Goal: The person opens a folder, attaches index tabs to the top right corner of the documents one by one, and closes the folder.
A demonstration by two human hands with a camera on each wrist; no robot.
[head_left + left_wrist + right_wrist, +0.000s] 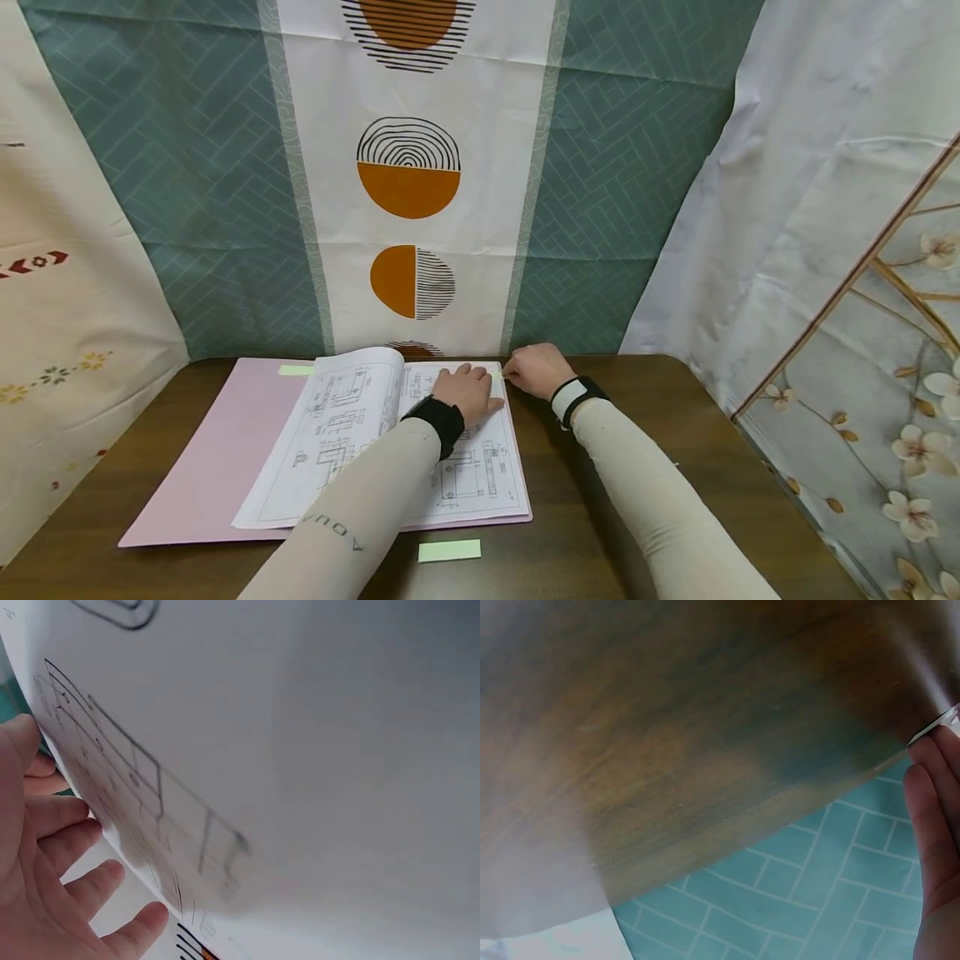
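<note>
A stack of printed technical drawings (480, 487) lies spread on a pink folder (195, 467), its left pages curling up along the fold. My left hand (465, 393) rests flat on the right page near its top, fingers spread; in the left wrist view the left hand (67, 855) shows beside the drawing sheet. At the page's upper right edge, my right hand (536, 371) pinches the end of a pale yellow-green sticky note (497, 376). In the right wrist view the right hand's fingers (930, 802) meet a white paper edge at the frame's right side.
One light green sticky strip (450, 550) lies on the brown wooden table (570, 533) in front of the folder. Another green strip (296, 370) is on the folder's upper left. Patterned cloth (637, 167) hangs behind the table and at both sides.
</note>
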